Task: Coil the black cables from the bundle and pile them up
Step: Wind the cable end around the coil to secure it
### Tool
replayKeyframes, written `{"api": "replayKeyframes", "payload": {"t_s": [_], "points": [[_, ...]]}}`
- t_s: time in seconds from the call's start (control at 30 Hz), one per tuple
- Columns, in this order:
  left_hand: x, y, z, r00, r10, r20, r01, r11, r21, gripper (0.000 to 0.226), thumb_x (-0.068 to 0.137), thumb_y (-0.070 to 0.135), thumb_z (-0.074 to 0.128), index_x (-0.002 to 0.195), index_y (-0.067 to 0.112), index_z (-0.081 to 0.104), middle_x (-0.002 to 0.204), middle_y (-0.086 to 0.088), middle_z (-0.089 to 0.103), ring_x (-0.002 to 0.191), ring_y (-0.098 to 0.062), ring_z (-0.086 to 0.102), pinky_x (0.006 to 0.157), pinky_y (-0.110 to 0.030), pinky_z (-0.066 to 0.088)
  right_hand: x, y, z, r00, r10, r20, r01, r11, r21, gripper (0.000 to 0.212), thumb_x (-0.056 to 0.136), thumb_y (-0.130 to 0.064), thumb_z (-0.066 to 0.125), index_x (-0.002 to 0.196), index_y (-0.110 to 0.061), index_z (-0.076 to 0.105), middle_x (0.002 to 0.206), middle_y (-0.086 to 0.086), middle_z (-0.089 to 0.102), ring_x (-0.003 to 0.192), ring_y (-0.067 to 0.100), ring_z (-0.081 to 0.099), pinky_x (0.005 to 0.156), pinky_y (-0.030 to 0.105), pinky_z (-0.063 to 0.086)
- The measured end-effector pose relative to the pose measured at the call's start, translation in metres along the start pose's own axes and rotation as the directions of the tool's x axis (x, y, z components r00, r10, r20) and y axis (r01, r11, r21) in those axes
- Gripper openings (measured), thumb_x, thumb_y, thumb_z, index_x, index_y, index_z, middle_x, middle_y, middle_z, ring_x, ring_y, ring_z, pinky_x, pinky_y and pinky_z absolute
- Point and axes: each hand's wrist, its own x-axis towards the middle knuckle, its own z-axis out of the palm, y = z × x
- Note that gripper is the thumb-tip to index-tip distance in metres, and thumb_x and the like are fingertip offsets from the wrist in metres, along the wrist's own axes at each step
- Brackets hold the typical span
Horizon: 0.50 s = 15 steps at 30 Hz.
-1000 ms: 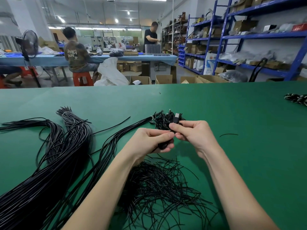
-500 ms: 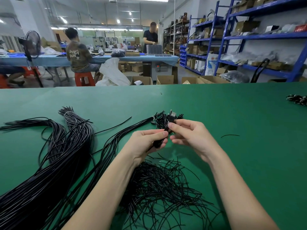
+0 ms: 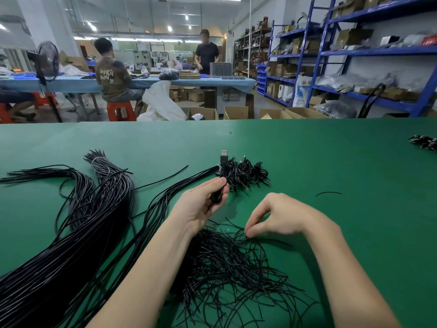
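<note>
Black coiled cable, left hand gripping

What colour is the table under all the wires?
Green. The table shows best in the head view, the only one here.

Beyond our green table we see a person seated on a red stool at a blue-covered bench, another person standing behind it, a black fan, open cardboard boxes, and blue shelving on the right.
</note>
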Motion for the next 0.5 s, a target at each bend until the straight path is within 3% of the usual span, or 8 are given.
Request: {"api": "replayKeyframes", "payload": {"t_s": [0.1, 0.2, 0.33, 0.4, 0.5], "points": [[-0.001, 0.001, 0.000, 1.000, -0.006, 0.002, 0.006, 1.000, -0.020, 0.008, 0.062, 0.007, 0.084, 0.069, 0.008, 0.081, 0.082, -0.012, 0.076, 0.067, -0.015, 0.073, 0.060, -0.022, 0.058, -0.006, 0.001, -0.008, 0.998, -0.045, -0.042, 0.047, 0.997, 0.057, 0.004, 0.081, -0.044, 0.082, 0.083, -0.047, 0.080, 0.089, -0.025, 0.076, 0.063, 0.003, 0.068, 0.079, 0.025, 0.056], [-0.001, 0.001, -0.001, 1.000, -0.003, -0.002, 0.003, 0.999, -0.032, 0.009, 0.062, 0.008, 0.084, 0.070, 0.008, 0.081, 0.083, -0.013, 0.076, 0.069, -0.016, 0.073, 0.060, -0.022, 0.058, -0.008, 0.001, -0.010, 0.970, -0.061, -0.236, 0.104, 0.979, 0.176, 0.001, 0.083, -0.040, 0.081, 0.082, -0.041, 0.081, 0.084, -0.023, 0.076, 0.054, 0.002, 0.063, 0.064, 0.019, 0.054], [-0.002, 0.000, -0.001, 0.999, 0.042, -0.014, -0.042, 0.999, -0.017, 0.019, 0.074, 0.005, 0.082, 0.093, 0.001, 0.077, 0.086, -0.013, 0.076, 0.070, -0.016, 0.073, 0.062, -0.021, 0.058, 0.000, -0.004, -0.008, 0.739, 0.102, -0.666, 0.339, 0.798, 0.498, 0.003, 0.082, -0.033, 0.082, 0.079, -0.034, 0.082, 0.070, -0.012, 0.074, 0.050, 0.003, 0.053, 0.050, 0.014, 0.044], [-0.003, 0.000, 0.001, 0.997, 0.077, -0.016, -0.077, 0.997, 0.009, 0.023, 0.077, 0.005, 0.081, 0.099, 0.001, 0.075, 0.085, -0.013, 0.076, 0.069, -0.015, 0.073, 0.062, -0.020, 0.058, 0.004, -0.011, -0.006, 0.678, 0.168, -0.716, 0.417, 0.714, 0.563, 0.004, 0.083, -0.029, 0.082, 0.080, -0.029, 0.082, 0.064, -0.010, 0.071, 0.048, 0.006, 0.050, 0.048, 0.013, 0.040], [-0.003, -0.001, 0.005, 0.991, 0.132, -0.016, -0.131, 0.990, 0.054, 0.021, 0.079, 0.004, 0.080, 0.098, 0.000, 0.075, 0.084, -0.013, 0.076, 0.069, -0.015, 0.073, 0.064, -0.021, 0.059, 0.009, -0.019, 0.002, 0.654, 0.092, -0.751, 0.406, 0.795, 0.451, 0.006, 0.082, -0.024, 0.082, 0.077, -0.028, 0.081, 0.066, -0.012, 0.073, 0.050, 0.002, 0.056, 0.055, 0.017, 0.047]]}}
